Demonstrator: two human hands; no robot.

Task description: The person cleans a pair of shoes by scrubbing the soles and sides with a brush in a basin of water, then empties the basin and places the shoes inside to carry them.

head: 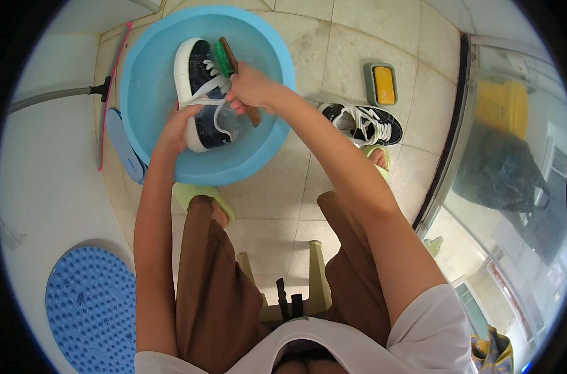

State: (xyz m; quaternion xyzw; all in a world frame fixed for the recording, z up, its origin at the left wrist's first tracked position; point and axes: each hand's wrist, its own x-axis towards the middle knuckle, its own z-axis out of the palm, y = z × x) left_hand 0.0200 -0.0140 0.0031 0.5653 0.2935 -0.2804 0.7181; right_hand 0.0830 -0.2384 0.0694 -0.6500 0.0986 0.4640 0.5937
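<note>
A blue plastic basin stands on the tiled floor before me, with water in it. My left hand grips a black canvas shoe with a white sole by its side, thumb over the edge. The shoe lies tilted in the basin, its white laces loose. My right hand is closed around a wooden scrub brush with green bristles, which face the shoe's laces. The lower end of the brush shows below that hand. The matching black shoe rests on the floor right of the basin.
A green soap dish holds a yellow soap bar at the right. Left of the basin are a squeegee and a blue slipper. A blue studded mat leans at the lower left. A glass sliding door bounds the right side.
</note>
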